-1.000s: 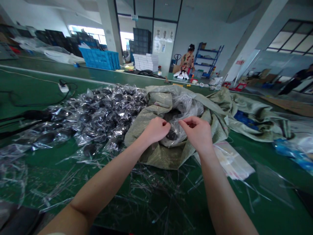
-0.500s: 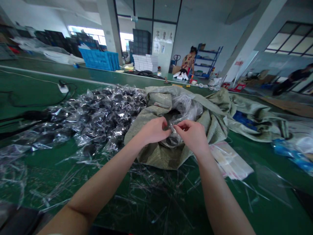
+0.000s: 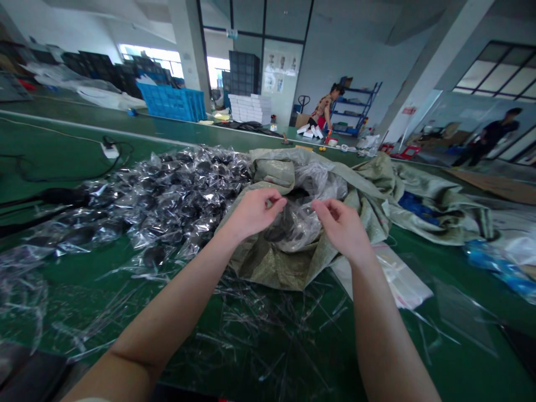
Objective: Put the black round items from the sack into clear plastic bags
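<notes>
A clear plastic bag (image 3: 295, 223) is bulging out of the mouth of a grey-green woven sack (image 3: 268, 268), with a dark rounded item (image 3: 285, 230) showing through the film near its middle. The left hand (image 3: 251, 213) is hovering at the bag's upper left side, its fingers (image 3: 272, 196) curling inward toward the thumb, while the right hand (image 3: 341, 226) is reaching in from the other side, its fingertips (image 3: 319, 206) bending down at or just above the plastic. Both hands look half-closed rather than clenched, though I cannot tell whether either is actually pinching the film. The sack is lying on a green workbench (image 3: 435, 254), its slack cloth spreading to the right around something blue (image 3: 412, 202). Against its left side, a heap of dark round items wrapped in clear plastic (image 3: 176, 201) is spreading across the bench, and loose clear plastic strips (image 3: 268, 318) are scattering in front of the sack. Flat translucent packets (image 3: 402, 279) are lying just beside the right wrist. Farther off, a co-worker (image 3: 324, 109) is standing near a blue metal shelf (image 3: 360, 106), and a blue crate (image 3: 165, 102) and stacked white boxes (image 3: 247, 107) are sitting beyond the bench.
</notes>
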Tool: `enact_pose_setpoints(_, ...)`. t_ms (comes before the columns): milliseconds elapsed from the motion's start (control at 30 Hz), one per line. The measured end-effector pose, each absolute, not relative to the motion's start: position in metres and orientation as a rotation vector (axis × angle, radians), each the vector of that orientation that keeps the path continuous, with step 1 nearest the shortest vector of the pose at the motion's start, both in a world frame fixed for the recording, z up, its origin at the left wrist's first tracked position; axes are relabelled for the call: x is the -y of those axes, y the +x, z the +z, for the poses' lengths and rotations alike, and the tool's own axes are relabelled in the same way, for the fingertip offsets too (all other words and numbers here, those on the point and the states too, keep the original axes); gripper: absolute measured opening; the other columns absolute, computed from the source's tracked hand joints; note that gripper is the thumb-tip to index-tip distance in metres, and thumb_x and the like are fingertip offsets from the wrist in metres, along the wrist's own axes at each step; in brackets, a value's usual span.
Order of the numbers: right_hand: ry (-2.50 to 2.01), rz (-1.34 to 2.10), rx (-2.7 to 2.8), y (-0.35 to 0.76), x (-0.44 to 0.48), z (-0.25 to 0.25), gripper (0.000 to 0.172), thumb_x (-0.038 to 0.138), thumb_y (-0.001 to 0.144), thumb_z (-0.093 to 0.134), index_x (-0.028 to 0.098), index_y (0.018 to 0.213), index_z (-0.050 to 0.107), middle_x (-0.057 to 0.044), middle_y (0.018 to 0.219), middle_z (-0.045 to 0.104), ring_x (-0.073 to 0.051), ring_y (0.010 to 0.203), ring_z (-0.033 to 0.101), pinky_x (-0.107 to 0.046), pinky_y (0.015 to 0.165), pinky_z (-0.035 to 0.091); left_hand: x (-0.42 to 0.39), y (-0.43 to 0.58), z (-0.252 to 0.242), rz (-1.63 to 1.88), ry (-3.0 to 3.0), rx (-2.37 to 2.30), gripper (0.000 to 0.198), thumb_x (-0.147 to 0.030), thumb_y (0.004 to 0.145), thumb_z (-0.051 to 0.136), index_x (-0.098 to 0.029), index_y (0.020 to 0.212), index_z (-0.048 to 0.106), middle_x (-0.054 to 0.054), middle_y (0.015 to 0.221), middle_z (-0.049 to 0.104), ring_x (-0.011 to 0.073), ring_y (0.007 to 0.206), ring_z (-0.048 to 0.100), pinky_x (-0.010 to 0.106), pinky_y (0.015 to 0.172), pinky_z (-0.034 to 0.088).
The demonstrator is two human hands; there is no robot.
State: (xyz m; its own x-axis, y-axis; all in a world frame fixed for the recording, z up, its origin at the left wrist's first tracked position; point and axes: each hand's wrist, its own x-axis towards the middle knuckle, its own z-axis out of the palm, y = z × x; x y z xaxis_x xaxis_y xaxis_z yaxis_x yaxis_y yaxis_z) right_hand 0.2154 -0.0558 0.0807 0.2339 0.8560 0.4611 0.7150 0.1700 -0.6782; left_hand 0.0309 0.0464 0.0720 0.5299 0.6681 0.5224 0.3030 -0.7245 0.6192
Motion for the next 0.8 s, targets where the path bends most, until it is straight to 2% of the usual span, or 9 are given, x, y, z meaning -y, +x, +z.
enact_pose_setpoints(200, -1.570, 0.312, 1.725, 0.208, 0.053, 0.074, 0.037, 0.054, 0.072, 0.070, 0.020, 0.084, 0.063, 0.000, 0.076, 0.065, -0.013, 0.059, 0.054, -0.027, 0.056, 0.042, -0.052, 0.022, 0.075, 1.292, 2.258, -1.026, 0.028, -0.037, 0.087, 0.051, -0.016, 0.074, 0.065, 0.002, 0.072, 0.067, 0.0124, 0.060, 0.054, 0.024, 0.061, 0.041)
enact_pose_setpoints(533, -1.495, 0.025, 1.567, 0.173, 0.042, 0.055, 0.023, 0.042, 0.080, 0.067, 0.020, 0.079, 0.062, -0.001, 0.074, 0.063, -0.014, 0.062, 0.054, -0.029, 0.064, 0.044, -0.047, 0.025, 0.076, 1.356, 2.210, -1.132, 0.027, -0.037, 0.086, 0.052, -0.018, 0.073, 0.065, 0.003, 0.074, 0.069, 0.0156, 0.069, 0.060, 0.025, 0.065, 0.043)
enact_pose_setpoints(667, -1.436, -0.022, 1.556, 0.172, 0.041, 0.054, 0.014, 0.033, 0.085, 0.061, 0.020, 0.081, 0.063, -0.001, 0.076, 0.062, -0.014, 0.064, 0.055, -0.029, 0.066, 0.045, -0.046, 0.027, 0.074, 1.350, 2.213, -1.069, 0.028, -0.037, 0.087, 0.051, -0.018, 0.073, 0.065, 0.002, 0.074, 0.068, 0.0140, 0.066, 0.058, 0.025, 0.065, 0.041)
enact_pose_setpoints(800, -1.354, 0.062, 1.492, 0.177, 0.039, 0.054, 0.011, 0.028, 0.085, 0.058, 0.020, 0.077, 0.061, -0.002, 0.077, 0.061, -0.015, 0.070, 0.057, -0.028, 0.066, 0.046, -0.053, 0.020, 0.078, 1.291, 2.183, -0.966, 0.028, -0.037, 0.087, 0.052, -0.017, 0.071, 0.063, 0.000, 0.069, 0.064, 0.0118, 0.061, 0.052, 0.025, 0.063, 0.039)
